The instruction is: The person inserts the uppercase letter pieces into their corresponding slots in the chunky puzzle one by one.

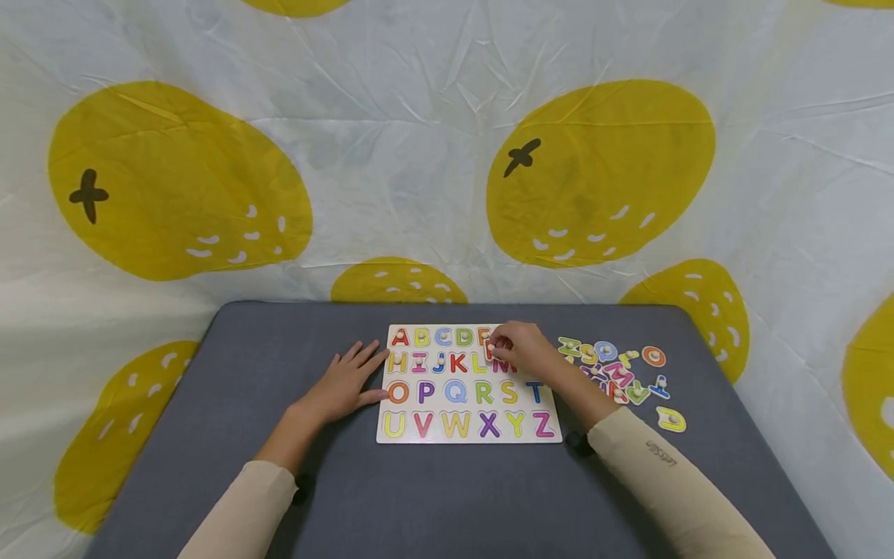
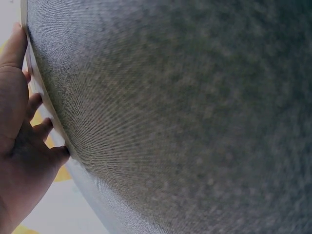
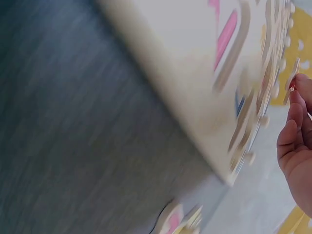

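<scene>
A wooden alphabet puzzle board lies on the dark grey table. Fingers spread, my left hand rests beside the board's left edge, its thumb and a fingertip touching that edge. Over the board's upper right part, my right hand pinches a letter puzzle piece. The right wrist view shows this piece nearly edge-on between thumb and fingers, raised above the board; its letter is not clear. Pegged pieces such as the A and the H sit in the upper rows.
A loose pile of letter pieces lies right of the board, some overlapping. An orange O piece and a yellow U-shaped piece lie at its outer side. Behind the table hangs a white cloth with yellow fruit prints.
</scene>
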Tool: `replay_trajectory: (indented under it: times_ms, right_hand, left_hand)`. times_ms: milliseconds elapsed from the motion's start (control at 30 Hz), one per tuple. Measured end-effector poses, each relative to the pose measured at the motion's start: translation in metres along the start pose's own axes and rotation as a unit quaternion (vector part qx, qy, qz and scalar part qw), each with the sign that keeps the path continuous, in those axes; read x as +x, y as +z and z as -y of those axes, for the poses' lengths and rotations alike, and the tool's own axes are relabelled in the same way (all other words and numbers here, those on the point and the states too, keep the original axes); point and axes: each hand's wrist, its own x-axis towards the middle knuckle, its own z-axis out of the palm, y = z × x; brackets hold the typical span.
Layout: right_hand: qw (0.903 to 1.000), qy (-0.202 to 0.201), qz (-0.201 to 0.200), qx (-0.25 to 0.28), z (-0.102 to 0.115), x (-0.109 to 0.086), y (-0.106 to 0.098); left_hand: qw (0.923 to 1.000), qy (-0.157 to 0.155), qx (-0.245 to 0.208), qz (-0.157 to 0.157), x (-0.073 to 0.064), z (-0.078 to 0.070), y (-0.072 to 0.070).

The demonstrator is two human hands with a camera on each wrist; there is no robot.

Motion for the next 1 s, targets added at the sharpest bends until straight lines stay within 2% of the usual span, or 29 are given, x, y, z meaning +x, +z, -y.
replay_trajectory:
  times_ms: [133,433,667,1000]
  right_hand:
    - [0.9996,-0.013,0.024,0.007,0.015,0.007,0.008]
    - [0.9971,-0.054,0.04,-0.036,0.033,0.023,0.03]
    - [0.9962,-0.045,0.063,-0.041,0.04,0.03,0.036]
    - [0.9962,-0.042,0.062,-0.045,0.049,0.032,0.039]
  left_hand:
    - [1.0,0.0,-0.001,-0.001,0.0,0.001,0.001]
    - [1.0,0.0,0.001,0.001,0.0,0.001,0.001]
    - [1.0,0.003,-0.001,0.003,0.0,0.0,-0.002]
    - [1.0,0.006,-0.003,0.004,0.0,0.0,-0.006]
